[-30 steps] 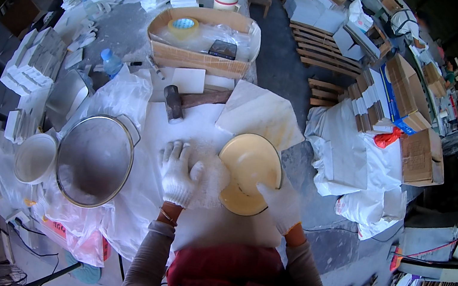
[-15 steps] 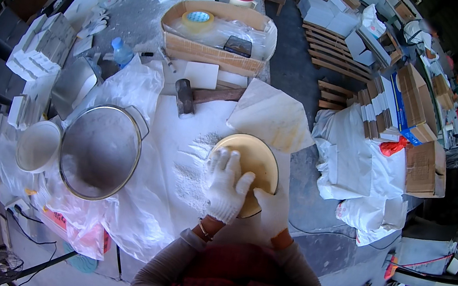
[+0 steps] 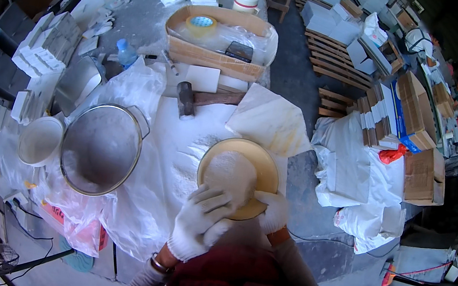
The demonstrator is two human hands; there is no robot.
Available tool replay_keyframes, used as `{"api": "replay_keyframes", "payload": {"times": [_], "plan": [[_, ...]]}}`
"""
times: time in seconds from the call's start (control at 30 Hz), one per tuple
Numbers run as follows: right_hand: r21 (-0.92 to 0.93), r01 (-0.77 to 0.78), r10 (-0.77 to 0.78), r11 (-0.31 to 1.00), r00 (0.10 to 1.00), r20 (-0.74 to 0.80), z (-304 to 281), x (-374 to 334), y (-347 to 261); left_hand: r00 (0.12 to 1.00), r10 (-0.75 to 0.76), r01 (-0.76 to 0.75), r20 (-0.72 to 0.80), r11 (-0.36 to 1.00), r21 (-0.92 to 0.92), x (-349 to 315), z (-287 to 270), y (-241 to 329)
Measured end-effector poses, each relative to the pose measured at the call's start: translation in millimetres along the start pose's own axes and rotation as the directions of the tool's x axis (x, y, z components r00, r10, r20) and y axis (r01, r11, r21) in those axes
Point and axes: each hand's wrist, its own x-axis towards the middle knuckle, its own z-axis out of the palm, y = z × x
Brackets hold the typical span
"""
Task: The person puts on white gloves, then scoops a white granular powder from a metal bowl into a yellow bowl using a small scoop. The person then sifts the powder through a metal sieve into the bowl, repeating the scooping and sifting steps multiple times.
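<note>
A round yellow-tan bowl (image 3: pixel 268 177) stands near me on the white-covered table, a mound of whitish powder (image 3: pixel 230 173) in its left part. My right hand (image 3: pixel 272 212), in a white glove, grips the bowl's near right rim. At the near left rim is my left hand (image 3: pixel 200 223), also gloved, its fingers stretched out over the edge by the powder. Nothing shows in its grasp. Loose white powder (image 3: pixel 189 161) is strewn on the sheet just left of the bowl.
Left of the bowl stand a large sieve-like round pan (image 3: pixel 137 159) and a white bucket (image 3: pixel 23 139). Beyond lie a hammer (image 3: pixel 186 99), a marble slab (image 3: pixel 272 120) and a cardboard box (image 3: pixel 212 60) with tape. White stacked pieces (image 3: pixel 45 45) line the left; wooden pallets (image 3: pixel 340 55) lie right.
My left hand has drawn back toward me from over the bowl to its near left rim. The powder mound now shows in the bowl. My right hand stays at the rim.
</note>
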Motion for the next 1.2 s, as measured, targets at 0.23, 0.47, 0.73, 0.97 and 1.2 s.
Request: {"api": "replay_keyframes", "payload": {"times": [0.23, 0.47, 0.73, 0.97, 1.2], "plan": [[0.133, -0.158, 0.159, 0.978, 0.987, 0.004, 32, 18, 1, 0.927, -0.233, 0.253, -0.293, 0.967, 0.031, -67, -22, -2], [0.026, -0.059, 0.057, 0.998, 0.994, 0.090, 110, 53, -33, 0.896, -0.296, 0.349, -0.331, 0.930, 0.114, -90, -36, -16], [-0.141, 0.172, -0.102, 0.975, 0.908, 0.406, 258, 108, -32, 0.921, -0.302, 0.345, -0.244, 0.926, 0.155, -104, -64, -19], [-0.583, 0.559, -0.287, 0.590, 0.820, 0.495, 335, 129, 5, 0.887, -0.237, 0.342, -0.397, 0.914, 0.219, -128, -73, -26], [-0.374, 0.904, -0.350, 0.207, 0.426, 0.834, 356, 96, -4, 0.911, -0.278, 0.353, -0.303, 0.908, 0.227, -129, -88, -26]]}}
